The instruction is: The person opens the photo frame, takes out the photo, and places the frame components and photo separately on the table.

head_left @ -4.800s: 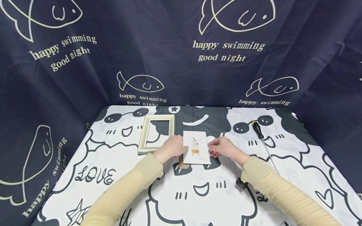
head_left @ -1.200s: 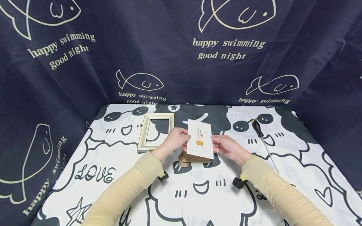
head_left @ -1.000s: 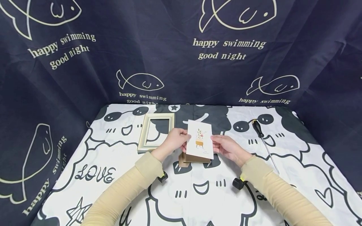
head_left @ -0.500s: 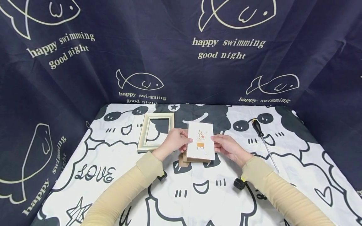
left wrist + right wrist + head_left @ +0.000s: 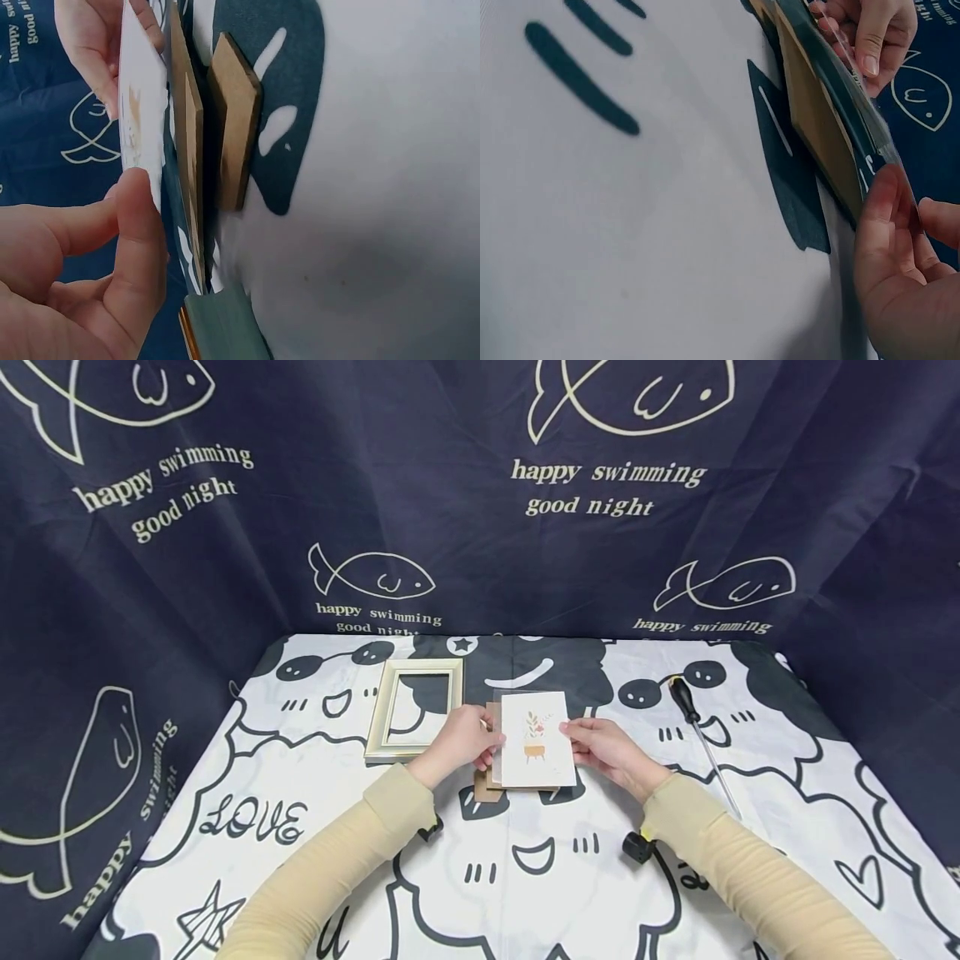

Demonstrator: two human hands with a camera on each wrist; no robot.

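Observation:
A white card (image 5: pixel 536 764) printed with a potted plant is held up between the two hands, with a clear sheet (image 5: pixel 498 768) showing past its left side. My left hand (image 5: pixel 463 735) pinches the left edge of the sheet, thumb on top. At the card's right edge my right hand (image 5: pixel 606 747) pinches with its thumb above and fingers beneath. Just below the card lies a brown backing board (image 5: pixel 193 142) with a hinged stand leg (image 5: pixel 236 112), mostly covered from above. An unfilled cream picture frame (image 5: pixel 378 710) lies beyond my left hand.
A black-handled screwdriver (image 5: pixel 684 700) lies right of the right hand, its shaft pointing toward the right forearm. The tabletop cloth (image 5: pixel 525 910) has a black and white cartoon print. A dark blue curtain (image 5: pixel 480 460) closes off the back.
The card rose from the backing board and was tilted up between both hands, then came lower and flatter. It has shifted right over the clear sheet, baring a strip at the left.

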